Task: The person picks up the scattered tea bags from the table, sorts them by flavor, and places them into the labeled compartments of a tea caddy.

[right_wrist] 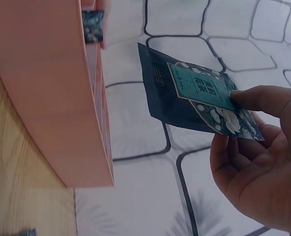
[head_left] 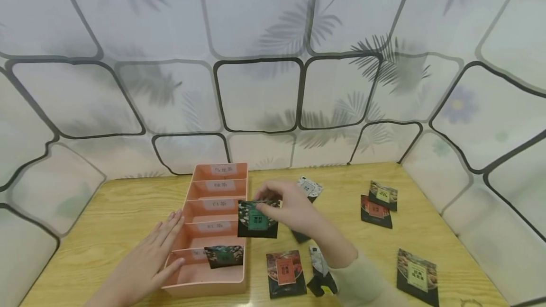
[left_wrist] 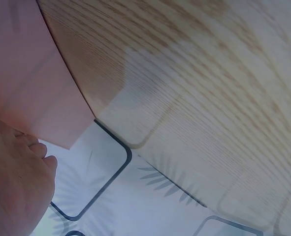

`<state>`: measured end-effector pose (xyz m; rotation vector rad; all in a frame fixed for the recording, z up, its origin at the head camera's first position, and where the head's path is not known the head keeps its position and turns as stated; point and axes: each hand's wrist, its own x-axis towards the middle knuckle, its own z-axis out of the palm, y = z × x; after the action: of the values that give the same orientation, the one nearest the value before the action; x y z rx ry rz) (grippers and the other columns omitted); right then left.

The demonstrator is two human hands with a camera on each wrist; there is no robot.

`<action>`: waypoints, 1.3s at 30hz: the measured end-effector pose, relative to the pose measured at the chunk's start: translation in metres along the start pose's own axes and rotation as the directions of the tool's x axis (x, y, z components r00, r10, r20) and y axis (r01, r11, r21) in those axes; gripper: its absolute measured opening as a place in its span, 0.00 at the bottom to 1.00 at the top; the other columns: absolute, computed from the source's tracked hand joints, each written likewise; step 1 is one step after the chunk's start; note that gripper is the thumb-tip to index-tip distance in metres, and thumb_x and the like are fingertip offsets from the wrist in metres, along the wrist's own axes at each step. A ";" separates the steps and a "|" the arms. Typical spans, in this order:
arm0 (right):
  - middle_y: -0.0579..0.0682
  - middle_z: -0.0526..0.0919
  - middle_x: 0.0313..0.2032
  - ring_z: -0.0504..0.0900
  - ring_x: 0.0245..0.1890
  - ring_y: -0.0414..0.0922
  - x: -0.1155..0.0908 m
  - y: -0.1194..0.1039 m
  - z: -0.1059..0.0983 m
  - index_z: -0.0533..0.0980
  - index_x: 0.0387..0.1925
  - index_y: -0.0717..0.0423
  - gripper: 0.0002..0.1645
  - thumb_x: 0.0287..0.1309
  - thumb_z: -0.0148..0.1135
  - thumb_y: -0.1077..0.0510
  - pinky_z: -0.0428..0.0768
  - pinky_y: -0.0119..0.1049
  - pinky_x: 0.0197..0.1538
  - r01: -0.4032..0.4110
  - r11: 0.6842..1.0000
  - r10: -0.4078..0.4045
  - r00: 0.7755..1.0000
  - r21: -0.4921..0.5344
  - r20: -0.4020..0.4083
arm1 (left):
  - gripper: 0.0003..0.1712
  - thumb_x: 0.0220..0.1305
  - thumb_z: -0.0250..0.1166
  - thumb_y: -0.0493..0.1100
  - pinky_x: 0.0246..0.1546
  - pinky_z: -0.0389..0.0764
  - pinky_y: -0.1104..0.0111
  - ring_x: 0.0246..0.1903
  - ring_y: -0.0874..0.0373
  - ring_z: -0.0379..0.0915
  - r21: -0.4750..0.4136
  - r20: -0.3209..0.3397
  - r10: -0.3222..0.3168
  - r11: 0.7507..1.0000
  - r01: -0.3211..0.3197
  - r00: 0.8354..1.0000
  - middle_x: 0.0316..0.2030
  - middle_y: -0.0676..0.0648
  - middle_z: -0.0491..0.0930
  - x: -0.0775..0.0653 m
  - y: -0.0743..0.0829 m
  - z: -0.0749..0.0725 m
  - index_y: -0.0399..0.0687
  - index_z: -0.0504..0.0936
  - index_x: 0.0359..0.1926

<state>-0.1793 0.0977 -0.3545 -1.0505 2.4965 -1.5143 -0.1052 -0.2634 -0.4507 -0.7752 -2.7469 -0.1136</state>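
Observation:
My right hand [head_left: 294, 207] pinches a dark tea sachet with a green label [head_left: 258, 219] by its upper edge, thumb on the front. The sachet is held over the right side of a pink divided box [head_left: 183, 290]; the right wrist view shows the sachet [right_wrist: 184, 93] apart from the box wall [right_wrist: 51, 88]. Another green-labelled sachet [head_left: 225, 256] leans in the box's nearest compartment. Along the box's left side lies my left hand [head_left: 142, 257], its fingers extended against the wall and thumb over the near rim. Paper labels with characters mark the compartments.
Right of the box lie a red-labelled sachet [head_left: 286, 274], a black-and-white packet [head_left: 320, 269] and another [head_left: 310, 187] behind my right hand. Farther right are two overlapping sachets [head_left: 383, 196] and a yellow-labelled one [head_left: 417, 275]. A patterned curtain [head_left: 260, 94] borders the wooden table [head_left: 123, 212].

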 end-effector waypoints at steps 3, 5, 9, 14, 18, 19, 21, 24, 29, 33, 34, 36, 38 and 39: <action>0.53 0.88 0.42 0.83 0.41 0.35 0.004 -0.008 0.009 0.84 0.45 0.57 0.06 0.68 0.68 0.64 0.86 0.31 0.49 -0.013 1.000 0.013 1.000 0.026 0.023 | 0.48 0.75 0.63 0.60 0.79 0.21 0.83 0.81 0.75 0.14 0.002 -0.001 0.001 1.000 -0.001 1.000 0.80 0.35 0.64 0.000 0.000 -0.001 0.37 0.60 0.81; 0.53 0.88 0.43 0.83 0.40 0.33 0.006 -0.011 0.015 0.84 0.45 0.57 0.06 0.68 0.68 0.64 0.86 0.30 0.49 -0.009 0.999 0.008 0.999 0.046 0.032 | 0.47 0.75 0.63 0.61 0.79 0.21 0.83 0.80 0.75 0.14 0.003 -0.001 -0.001 1.000 0.001 1.000 0.80 0.35 0.63 0.000 0.000 -0.001 0.36 0.60 0.81; 0.55 0.88 0.43 0.82 0.40 0.32 0.009 -0.015 0.029 0.84 0.45 0.57 0.06 0.68 0.68 0.65 0.86 0.30 0.48 0.026 0.996 -0.031 0.998 0.088 0.047 | 0.47 0.74 0.63 0.61 0.79 0.21 0.83 0.80 0.76 0.14 0.002 -0.005 -0.003 1.000 0.003 1.000 0.80 0.35 0.64 0.001 0.000 -0.002 0.36 0.61 0.81; 0.55 0.88 0.43 0.81 0.40 0.31 0.011 -0.019 0.046 0.84 0.45 0.57 0.06 0.68 0.68 0.65 0.85 0.27 0.48 0.030 0.993 -0.039 0.996 0.111 0.083 | 0.47 0.73 0.65 0.60 0.79 0.22 0.82 0.81 0.75 0.15 0.008 -0.022 0.008 1.000 -0.008 1.000 0.79 0.34 0.65 0.000 0.000 0.000 0.35 0.62 0.80; 0.53 0.89 0.42 0.80 0.39 0.29 0.009 -0.018 0.059 0.84 0.44 0.57 0.06 0.67 0.69 0.66 0.84 0.25 0.48 0.011 0.997 -0.019 0.994 0.078 0.106 | 0.47 0.74 0.64 0.60 0.80 0.23 0.82 0.82 0.74 0.16 0.008 -0.029 0.013 1.000 -0.013 1.000 0.79 0.34 0.64 0.000 0.000 0.001 0.36 0.62 0.80; 0.53 0.89 0.42 0.80 0.39 0.29 0.009 -0.017 0.062 0.85 0.43 0.57 0.05 0.67 0.69 0.66 0.84 0.24 0.48 0.009 0.998 -0.017 0.994 0.066 0.110 | 0.47 0.74 0.64 0.60 0.80 0.23 0.82 0.82 0.74 0.16 0.007 -0.030 0.014 1.000 -0.014 0.999 0.80 0.34 0.64 0.000 0.000 0.001 0.36 0.62 0.80; 0.52 0.89 0.42 0.80 0.38 0.28 0.008 -0.014 0.068 0.85 0.42 0.56 0.05 0.67 0.69 0.66 0.84 0.23 0.48 -0.001 0.999 -0.005 0.993 0.049 0.116 | 0.47 0.74 0.64 0.59 0.80 0.23 0.82 0.82 0.74 0.17 0.001 -0.031 0.013 1.000 -0.013 0.999 0.80 0.35 0.63 -0.001 0.000 0.002 0.36 0.61 0.81; 0.52 0.90 0.42 0.80 0.39 0.28 0.006 -0.010 0.075 0.85 0.42 0.56 0.06 0.66 0.69 0.67 0.84 0.22 0.49 0.000 1.000 -0.003 0.993 0.026 0.118 | 0.47 0.74 0.65 0.59 0.80 0.23 0.82 0.82 0.74 0.17 -0.001 -0.036 0.015 1.000 -0.015 0.999 0.80 0.35 0.63 -0.001 -0.001 0.003 0.37 0.60 0.81; 0.52 0.90 0.42 0.82 0.40 0.29 0.003 -0.007 0.083 0.85 0.42 0.56 0.06 0.66 0.69 0.67 0.84 0.22 0.49 -0.001 0.999 -0.003 0.995 0.039 0.100 | 0.48 0.74 0.64 0.59 0.80 0.23 0.82 0.82 0.75 0.17 -0.002 -0.033 0.018 1.000 -0.018 0.999 0.80 0.35 0.64 -0.002 -0.002 0.005 0.37 0.59 0.82; 0.54 0.89 0.43 0.82 0.40 0.28 0.003 -0.009 0.088 0.85 0.42 0.57 0.06 0.66 0.70 0.67 0.84 0.22 0.48 -0.012 0.996 0.007 0.999 0.085 0.052 | 0.48 0.74 0.64 0.59 0.79 0.23 0.83 0.82 0.75 0.17 -0.003 -0.032 0.014 1.000 -0.014 0.999 0.79 0.35 0.65 -0.001 -0.002 0.005 0.38 0.58 0.82; 0.54 0.89 0.42 0.82 0.39 0.28 0.004 -0.009 0.089 0.85 0.42 0.57 0.06 0.65 0.70 0.67 0.84 0.22 0.48 -0.004 0.996 0.001 0.999 0.086 0.038 | 0.48 0.74 0.65 0.59 0.80 0.23 0.83 0.82 0.75 0.17 -0.005 -0.035 0.015 1.000 -0.015 0.999 0.79 0.35 0.65 -0.001 -0.003 0.005 0.38 0.58 0.82; 0.54 0.90 0.42 0.82 0.39 0.28 0.004 -0.010 0.092 0.85 0.42 0.57 0.06 0.65 0.70 0.67 0.84 0.21 0.47 -0.003 0.995 0.000 1.000 0.096 0.028 | 0.49 0.74 0.65 0.59 0.80 0.23 0.82 0.82 0.75 0.18 -0.005 -0.041 0.017 1.000 -0.017 0.999 0.79 0.35 0.65 -0.001 -0.003 0.005 0.38 0.58 0.82; 0.53 0.90 0.41 0.81 0.37 0.26 0.004 -0.009 0.095 0.85 0.41 0.56 0.05 0.66 0.70 0.67 0.84 0.20 0.45 0.001 0.997 -0.003 0.999 0.075 0.035 | 0.49 0.74 0.64 0.60 0.80 0.24 0.82 0.82 0.75 0.18 -0.005 -0.047 0.021 1.000 -0.022 0.999 0.79 0.35 0.66 -0.002 -0.003 0.005 0.38 0.58 0.83; 0.52 0.90 0.40 0.81 0.37 0.26 0.004 -0.008 0.096 0.85 0.41 0.55 0.05 0.66 0.70 0.66 0.83 0.19 0.44 0.002 0.998 -0.005 0.999 0.058 0.042 | 0.49 0.74 0.64 0.60 0.80 0.24 0.82 0.82 0.75 0.19 -0.004 -0.049 0.025 1.000 -0.025 0.998 0.79 0.35 0.66 -0.002 -0.003 0.005 0.38 0.58 0.82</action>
<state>-0.1435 0.0189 -0.3970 -1.0673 2.4085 -1.5393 -0.1065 -0.2665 -0.4560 -0.7970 -2.6906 -0.1321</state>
